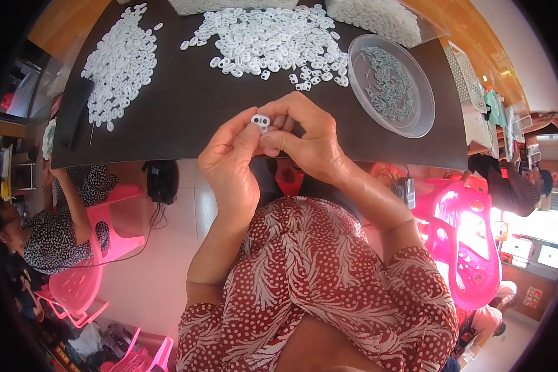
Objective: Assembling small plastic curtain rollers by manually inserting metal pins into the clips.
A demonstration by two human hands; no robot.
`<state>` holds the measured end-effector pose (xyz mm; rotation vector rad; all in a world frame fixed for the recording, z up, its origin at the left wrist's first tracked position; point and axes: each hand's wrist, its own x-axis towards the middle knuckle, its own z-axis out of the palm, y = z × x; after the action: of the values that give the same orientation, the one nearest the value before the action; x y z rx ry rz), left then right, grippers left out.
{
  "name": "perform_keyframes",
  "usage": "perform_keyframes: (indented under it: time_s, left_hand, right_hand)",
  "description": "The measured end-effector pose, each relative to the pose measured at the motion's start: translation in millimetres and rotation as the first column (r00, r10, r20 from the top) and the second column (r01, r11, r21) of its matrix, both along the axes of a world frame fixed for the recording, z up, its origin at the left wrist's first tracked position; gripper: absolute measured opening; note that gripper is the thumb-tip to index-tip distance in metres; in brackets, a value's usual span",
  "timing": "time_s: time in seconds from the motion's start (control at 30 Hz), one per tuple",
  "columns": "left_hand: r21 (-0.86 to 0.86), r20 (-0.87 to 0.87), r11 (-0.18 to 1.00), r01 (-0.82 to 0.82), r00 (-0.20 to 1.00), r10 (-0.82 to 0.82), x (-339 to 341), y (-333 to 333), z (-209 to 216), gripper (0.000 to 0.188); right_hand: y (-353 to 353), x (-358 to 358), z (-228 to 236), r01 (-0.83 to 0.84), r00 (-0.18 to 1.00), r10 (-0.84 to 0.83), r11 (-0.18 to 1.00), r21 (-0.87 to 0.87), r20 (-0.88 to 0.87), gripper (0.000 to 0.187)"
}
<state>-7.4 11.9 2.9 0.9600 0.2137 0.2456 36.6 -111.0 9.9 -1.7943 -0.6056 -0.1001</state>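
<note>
A small white plastic piece with two round holes [261, 120] is held up between my two hands, just past the near edge of the dark table. My left hand [230, 162] pinches it between thumb and fingers. My right hand [311, 137] closes in from the other side, its thumb and fingertips pressed together at the piece's lower edge. Whether a second small part sits between those right fingertips is hidden. Beyond my hands, a wide heap of similar white pieces [273, 40] is spread over the tabletop.
Another heap of white oval pieces [121, 65] lies on the table [167, 124] at left, beside a long black object [77, 111]. At right stands a shallow round clear tray [423, 102] of thin grey-green parts [387, 84]. Pink chairs [77, 282] and a seated person [56, 239] are at left.
</note>
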Motion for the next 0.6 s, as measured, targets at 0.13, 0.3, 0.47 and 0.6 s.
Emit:
perform_keyframes:
  time_s: [0.13, 0.3, 0.47, 0.6]
  left_hand:
    - [0.031, 0.024, 1.0, -0.004, 1.0, 0.003, -2, 0, -4, 0.02]
    - [0.239, 0.122, 0.971, -0.019, 0.993, -0.011, -3, 0, -13, 0.023]
    - [0.008, 0.024, 1.0, 0.011, 1.0, -0.011, -3, 0, -1, 0.018]
    - [0.026, 0.001, 0.999, 0.022, 1.0, -0.022, -3, 3, -4, 0.02]
  right_hand:
    - [0, -3, -3, 0.036, 0.999, -0.034, 0.998, 0.048, -0.043, 0.023]
    - [-2, -1, -7, 0.051, 0.996, -0.053, 0.998, 0.032, 0.077, 0.024]
    - [2, 0, 0, 0.012, 0.952, -0.015, 1.0, 0.011, 0.305, 0.026]
    - [2, -2, -2, 0.046, 0.964, -0.05, 0.999, 0.025, 0.26, 0.027]
